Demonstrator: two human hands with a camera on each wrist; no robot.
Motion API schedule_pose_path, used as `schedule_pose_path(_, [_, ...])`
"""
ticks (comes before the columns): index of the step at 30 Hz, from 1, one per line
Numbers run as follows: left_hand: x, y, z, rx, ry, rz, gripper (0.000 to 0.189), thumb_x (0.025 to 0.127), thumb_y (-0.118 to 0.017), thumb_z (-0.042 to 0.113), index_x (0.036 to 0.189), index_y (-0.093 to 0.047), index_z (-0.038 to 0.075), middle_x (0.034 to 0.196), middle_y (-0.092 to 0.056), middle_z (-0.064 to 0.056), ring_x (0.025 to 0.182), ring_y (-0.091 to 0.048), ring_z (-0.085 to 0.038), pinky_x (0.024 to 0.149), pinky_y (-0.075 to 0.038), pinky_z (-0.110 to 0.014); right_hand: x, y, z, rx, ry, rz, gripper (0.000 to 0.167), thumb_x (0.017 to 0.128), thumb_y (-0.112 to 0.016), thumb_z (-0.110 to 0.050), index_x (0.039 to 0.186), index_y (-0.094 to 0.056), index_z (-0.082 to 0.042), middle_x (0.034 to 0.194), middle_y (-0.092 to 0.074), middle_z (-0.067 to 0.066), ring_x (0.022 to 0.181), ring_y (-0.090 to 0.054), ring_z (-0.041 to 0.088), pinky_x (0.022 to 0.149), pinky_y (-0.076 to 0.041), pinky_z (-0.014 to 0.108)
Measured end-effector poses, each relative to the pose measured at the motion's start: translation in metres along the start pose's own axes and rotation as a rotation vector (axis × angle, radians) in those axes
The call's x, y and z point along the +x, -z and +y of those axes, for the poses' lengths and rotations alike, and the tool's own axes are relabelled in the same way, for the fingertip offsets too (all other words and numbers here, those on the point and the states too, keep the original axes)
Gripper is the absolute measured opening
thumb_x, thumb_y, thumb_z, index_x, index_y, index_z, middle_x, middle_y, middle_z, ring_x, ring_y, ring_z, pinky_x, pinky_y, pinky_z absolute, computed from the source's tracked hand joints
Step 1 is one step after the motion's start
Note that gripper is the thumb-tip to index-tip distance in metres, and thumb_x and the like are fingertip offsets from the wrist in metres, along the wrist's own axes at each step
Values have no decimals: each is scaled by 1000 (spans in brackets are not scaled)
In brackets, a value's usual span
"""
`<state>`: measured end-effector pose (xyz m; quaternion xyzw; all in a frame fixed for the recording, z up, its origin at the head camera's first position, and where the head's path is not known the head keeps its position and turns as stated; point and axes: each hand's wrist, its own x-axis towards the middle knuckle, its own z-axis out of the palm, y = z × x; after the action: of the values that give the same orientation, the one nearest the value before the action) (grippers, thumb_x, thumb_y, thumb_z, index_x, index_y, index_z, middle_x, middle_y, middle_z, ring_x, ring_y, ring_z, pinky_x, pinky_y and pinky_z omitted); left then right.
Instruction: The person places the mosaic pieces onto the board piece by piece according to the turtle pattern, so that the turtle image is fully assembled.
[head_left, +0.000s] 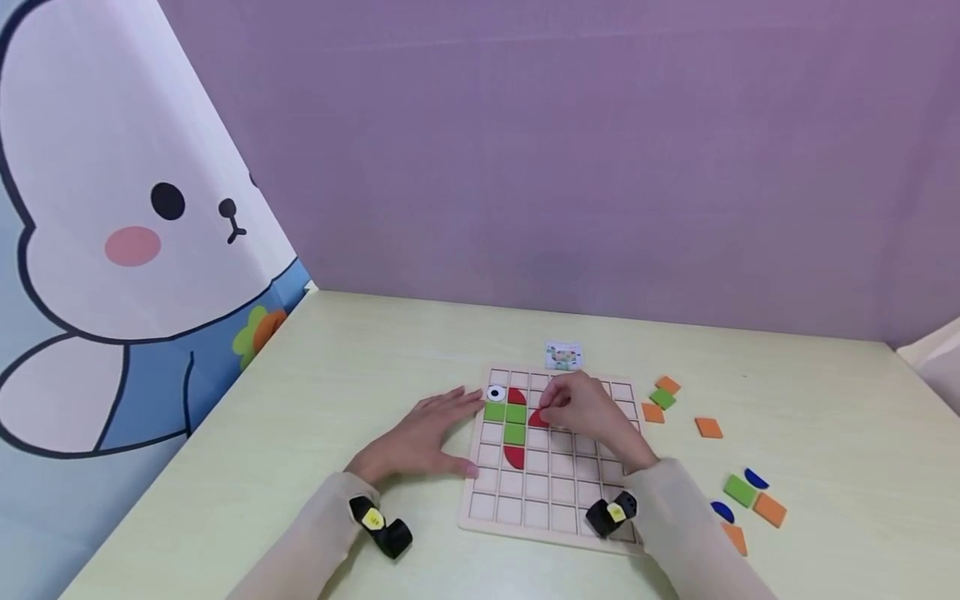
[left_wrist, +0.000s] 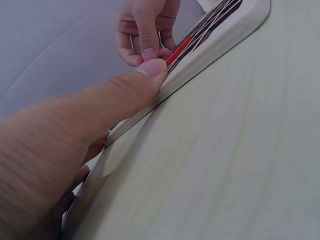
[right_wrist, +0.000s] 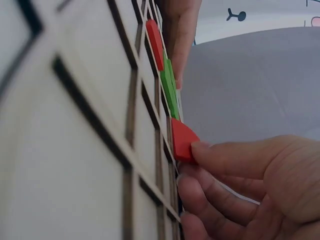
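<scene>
My right hand (head_left: 588,408) pinches a red quarter-circle tile (right_wrist: 182,142) between thumb and fingers, right at a cell of the wooden grid board (head_left: 532,487). To its left, several green square tiles (head_left: 514,433) sit in cells, with one red quarter-circle tile (head_left: 516,397) above them and another red tile (head_left: 514,457) below. A round eye tile (head_left: 495,392), white with a dark centre, lies in the top-left area. My left hand (head_left: 423,437) is spread flat at the board's left side, its thumb and fingertips at the edge.
Behind the board lies a small printed picture card (head_left: 563,356). Loose orange tiles (head_left: 708,427), green tiles (head_left: 740,490) and blue half-round tiles (head_left: 757,478) are scattered on the table to the right. A purple cloth backdrop (head_left: 570,167) stands at the table's far edge.
</scene>
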<state>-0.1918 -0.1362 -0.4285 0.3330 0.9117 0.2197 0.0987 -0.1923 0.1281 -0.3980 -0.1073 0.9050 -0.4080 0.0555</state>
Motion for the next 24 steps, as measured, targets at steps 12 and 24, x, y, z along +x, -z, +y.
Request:
schedule_pose_path(12, [1, 3, -1, -23, 7, 10, 94, 74, -70, 61, 150, -30, 22, 158, -23, 3, 149, -11, -24, 119, -12, -52, 3, 0, 0, -30, 28, 6, 4, 80, -70, -1, 81, -69, -5, 72, -62, 2, 64, -51, 14, 59, -43, 26])
schedule_pose_path(24, [-1, 5, 1, -23, 3, 7, 94, 75, -70, 59, 150, -30, 21, 158, -23, 2, 148, -12, -25, 118, -12, -52, 3, -2, -2, -44, -18, 3, 8, 81, -68, 0, 82, -73, -6, 71, -63, 2, 64, -49, 14, 59, -41, 25])
